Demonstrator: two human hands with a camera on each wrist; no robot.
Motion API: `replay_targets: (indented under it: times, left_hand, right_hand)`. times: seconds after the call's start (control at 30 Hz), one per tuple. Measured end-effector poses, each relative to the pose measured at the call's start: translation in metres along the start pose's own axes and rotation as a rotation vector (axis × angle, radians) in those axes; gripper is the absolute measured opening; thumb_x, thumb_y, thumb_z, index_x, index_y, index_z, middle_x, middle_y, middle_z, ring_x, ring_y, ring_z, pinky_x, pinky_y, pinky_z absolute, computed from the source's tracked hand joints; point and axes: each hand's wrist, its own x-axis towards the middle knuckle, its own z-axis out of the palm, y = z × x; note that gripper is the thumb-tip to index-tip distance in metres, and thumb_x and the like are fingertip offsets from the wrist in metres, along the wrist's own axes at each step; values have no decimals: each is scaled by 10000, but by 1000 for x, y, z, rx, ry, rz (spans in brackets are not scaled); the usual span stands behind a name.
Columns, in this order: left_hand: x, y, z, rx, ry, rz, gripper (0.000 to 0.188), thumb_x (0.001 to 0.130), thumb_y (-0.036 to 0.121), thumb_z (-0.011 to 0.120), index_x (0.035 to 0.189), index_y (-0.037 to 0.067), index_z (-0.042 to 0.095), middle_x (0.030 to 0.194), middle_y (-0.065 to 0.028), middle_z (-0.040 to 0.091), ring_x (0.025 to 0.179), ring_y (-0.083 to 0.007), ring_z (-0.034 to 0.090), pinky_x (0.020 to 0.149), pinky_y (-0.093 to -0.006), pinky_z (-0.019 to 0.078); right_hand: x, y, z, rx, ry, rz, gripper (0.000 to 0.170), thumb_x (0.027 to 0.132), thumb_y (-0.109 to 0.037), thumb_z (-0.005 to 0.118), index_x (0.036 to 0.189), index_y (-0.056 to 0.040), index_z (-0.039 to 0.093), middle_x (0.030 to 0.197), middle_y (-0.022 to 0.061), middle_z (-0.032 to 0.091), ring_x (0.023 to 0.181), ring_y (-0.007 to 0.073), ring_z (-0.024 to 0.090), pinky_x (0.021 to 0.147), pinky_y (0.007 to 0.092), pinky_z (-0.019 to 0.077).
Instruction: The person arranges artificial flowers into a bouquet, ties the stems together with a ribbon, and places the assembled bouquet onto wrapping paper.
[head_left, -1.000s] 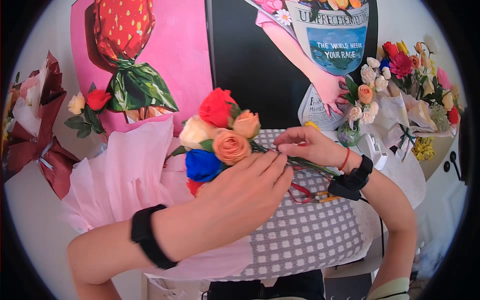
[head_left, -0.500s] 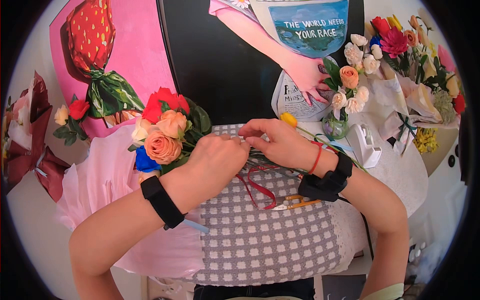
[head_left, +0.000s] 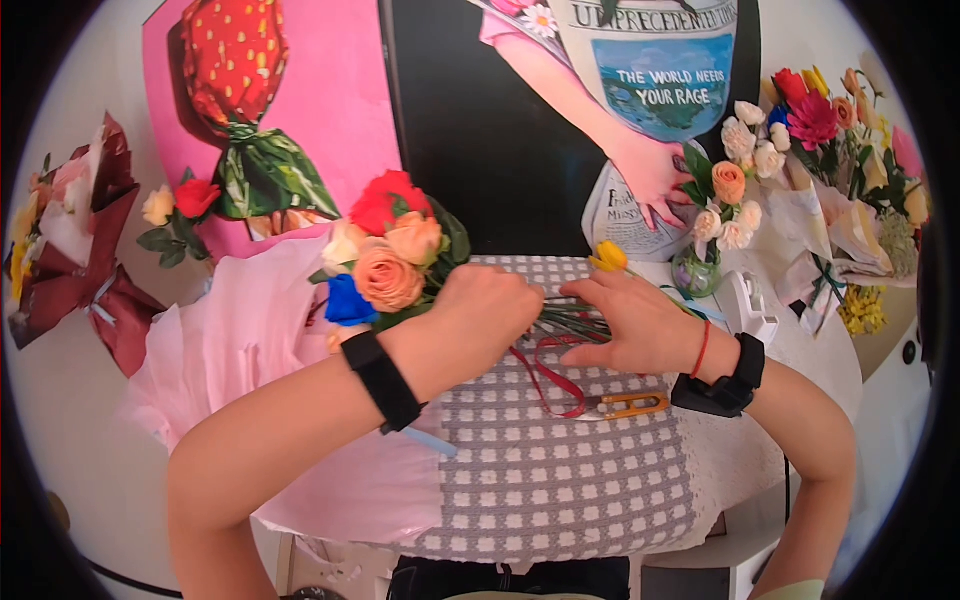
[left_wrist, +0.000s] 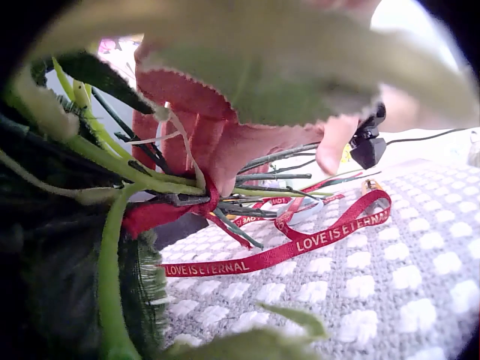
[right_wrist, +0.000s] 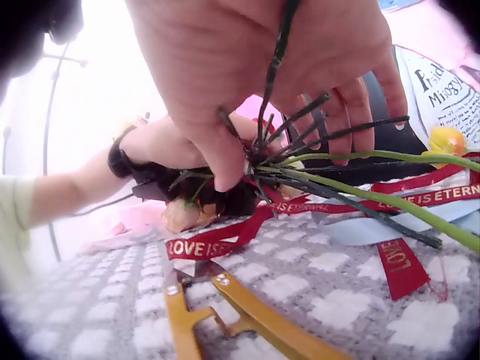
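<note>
A bouquet with red, peach, cream and blue roses [head_left: 389, 273] lies over pink wrapping and the checked cloth. My left hand [head_left: 485, 318] grips its green stems [head_left: 575, 322] just below the leaves, fingers curled. At the stem ends, my right hand [head_left: 645, 322] has its thumb and fingers spread apart. From the right wrist view, the right hand [right_wrist: 262, 67] arches over the dark stems [right_wrist: 315, 136], thumb on one side and fingers on the other; contact is unclear. A red ribbon [left_wrist: 330, 236] printed with gold letters is round the stems and trails onto the cloth.
Orange-handled cutters [head_left: 632, 404] lie right of the ribbon. Pink wrapping [head_left: 240, 330] spreads to the left. A yellow tulip [head_left: 608, 257], a small vase [head_left: 697, 272] and a white tape dispenser [head_left: 748, 305] are behind and right. Wrapped bouquets stand at both sides.
The left hand has gone from lying flat over the bouquet to gripping its stems. The right thumb and fingers, close together before, have spread apart. The head view has shifted.
</note>
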Motion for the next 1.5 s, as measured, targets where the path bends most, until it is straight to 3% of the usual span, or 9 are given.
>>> replay_targets:
  times: [0.33,0.53,0.73,0.9,1.0,1.1,1.2,1.27,1.5]
  left_hand:
    - [-7,-3,1,9,24,3,246,611,-20,569,852,27,579,759,-103,590,786,-260,587,688,-371,448]
    - [-27,8,-23,-30,446,67,188,683,10,577,870,25,568,811,-91,546,799,-249,534,667,-370,443]
    - [-56,16,-30,-399,136,-233,259,777,86,559,1026,17,536,921,-150,563,846,-290,554,713,-365,453]
    - [-35,7,-17,-804,378,-350,460,863,236,510,1233,8,358,1110,-149,530,994,-218,526,836,-342,414]
    - [-6,-4,-32,-1335,531,-293,546,886,360,476,1282,32,294,1173,-123,497,1073,-161,470,919,-320,349]
    - [10,-12,-43,-1853,696,-287,399,883,399,464,1052,38,474,983,-93,570,971,-160,533,871,-322,387]
    - [13,-16,-44,-1725,775,-320,332,889,387,457,896,58,501,862,-68,579,912,-169,563,828,-326,414]
    - [15,-17,-47,-1646,868,-327,390,867,432,484,796,54,550,812,-80,608,745,-114,561,693,-247,409]
    - [3,-47,-55,-1539,965,-512,272,880,348,498,847,78,501,793,-36,582,832,-147,578,766,-294,427]
  right_hand:
    - [8,-6,7,40,-94,126,354,736,-232,656,971,-13,507,815,155,586,771,311,571,677,394,440]
    - [7,6,6,365,12,105,322,775,-174,622,1019,-21,477,728,121,591,680,235,578,633,328,436]
    - [16,2,-10,789,96,179,249,807,-82,592,1006,-5,464,812,31,549,713,70,487,614,229,413]
    - [27,-13,-18,984,265,76,249,806,-77,603,1008,-30,466,864,-13,521,744,42,465,631,196,403]
    - [36,-21,-17,983,303,34,252,798,-73,613,1002,-30,471,861,-11,528,747,41,472,636,196,408]
    - [45,-35,-19,886,344,-9,281,774,-101,645,990,-29,481,854,8,543,727,57,484,635,208,417]
    - [47,-39,-24,675,445,-45,378,728,-199,684,1007,-24,499,886,70,573,762,162,544,684,282,431]
    - [41,-47,-37,73,629,-152,448,702,-255,688,1040,-19,512,926,103,579,850,249,543,753,344,414]
    - [14,-44,-53,87,511,-37,548,717,-293,668,1144,-10,474,1042,140,544,958,288,515,825,367,385]
